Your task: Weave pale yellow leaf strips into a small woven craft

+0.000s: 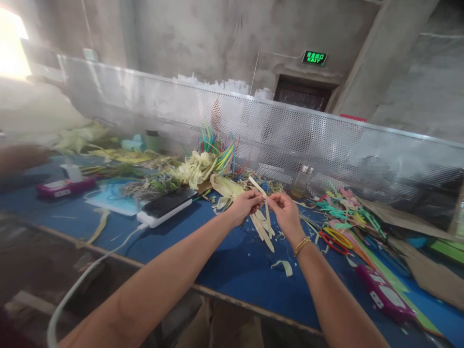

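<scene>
As I watch remotely, left hand (249,205) and right hand (286,211) pinch a pale strip (257,185);
loose strips (267,240) lie on the blue table (250,280).

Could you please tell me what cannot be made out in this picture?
All in the head view:
- Exactly where the left hand and right hand pinch the pale strip: their fingers cover it.
- Another person's hand, far left: blurred, cut off by the edge.
- Print on the right-hand purple device: too small.
- The doorway's lower part: obscured by the perforated panel.
</scene>
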### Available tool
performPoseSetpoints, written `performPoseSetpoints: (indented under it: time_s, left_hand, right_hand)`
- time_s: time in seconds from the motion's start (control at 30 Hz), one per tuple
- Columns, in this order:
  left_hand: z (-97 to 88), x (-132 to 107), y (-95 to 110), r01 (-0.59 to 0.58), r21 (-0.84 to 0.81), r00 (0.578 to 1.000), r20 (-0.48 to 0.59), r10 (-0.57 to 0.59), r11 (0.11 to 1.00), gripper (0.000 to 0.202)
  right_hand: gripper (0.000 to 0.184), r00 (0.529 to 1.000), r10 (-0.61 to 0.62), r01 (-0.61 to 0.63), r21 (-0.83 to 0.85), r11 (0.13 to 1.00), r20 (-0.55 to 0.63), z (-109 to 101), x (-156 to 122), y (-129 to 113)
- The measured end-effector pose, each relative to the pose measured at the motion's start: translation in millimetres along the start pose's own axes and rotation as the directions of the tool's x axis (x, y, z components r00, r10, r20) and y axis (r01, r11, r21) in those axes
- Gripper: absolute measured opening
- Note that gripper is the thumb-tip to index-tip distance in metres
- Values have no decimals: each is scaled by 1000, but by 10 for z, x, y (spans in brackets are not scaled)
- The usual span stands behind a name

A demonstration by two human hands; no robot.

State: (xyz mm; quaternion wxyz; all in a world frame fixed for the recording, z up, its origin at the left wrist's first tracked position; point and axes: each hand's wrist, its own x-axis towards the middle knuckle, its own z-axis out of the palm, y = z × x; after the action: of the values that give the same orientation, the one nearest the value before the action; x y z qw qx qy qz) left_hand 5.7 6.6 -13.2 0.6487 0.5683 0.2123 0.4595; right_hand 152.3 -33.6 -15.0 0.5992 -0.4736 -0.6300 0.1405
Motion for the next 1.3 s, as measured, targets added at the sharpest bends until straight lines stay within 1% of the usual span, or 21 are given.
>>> performPoseSetpoints:
  time_s: [0.13,0.23,0.4,0.5,0.63,0.7,0.77,0.9,1.0,1.07,1.2,1.3]
  left_hand:
    - [10,2,4,-55,17,998,17,55,998,31]
    - [18,7,-1,-117,35,993,25,116,993,29]
    - [29,-7,16,-239,134,971,42,236,962,26]
    - [39,-32,45,-265,196,964,62,258,944,29]
    - [30,-31,62,-282,247,959,52,277,927,27]
    - [17,-18,53,-268,231,963,47,264,935,29]
    - [7,-5,35,-232,171,973,38,229,958,30]
    - [4,9,-2,-144,42,989,20,144,989,32]
    - [9,13,-13,-123,7,992,19,123,992,34]
    - [9,15,-16,-114,-2,993,7,114,993,34]
    - [-4,24,-30,-85,-35,996,-28,84,996,34]
    - [-14,36,-34,-35,-71,998,-46,32,997,31]
  right_hand:
    - [21,999,7,-8,-6,1000,-47,28,-19,-6]
    - [20,998,11,-11,-5,1000,-55,31,-23,-26]
    - [16,997,-30,24,-73,997,-78,13,-34,-107]
    - [14,994,-64,53,-122,991,-90,6,-47,-160]
    - [16,992,-93,75,-186,980,-91,16,-60,-195]
    - [17,992,-94,76,-192,978,-84,21,-63,-201]
    - [16,991,-104,85,-195,977,-86,19,-68,-205]
    - [11,979,-189,159,-280,947,-81,0,-78,-218]
    - [8,963,-261,219,-361,907,-71,-12,-84,-238]
    - [9,956,-287,239,-394,887,-67,-14,-88,-252]
    - [11,957,-288,255,-436,863,-11,-19,-93,-268]
    - [11,944,-328,303,-502,810,40,-36,-87,-276]
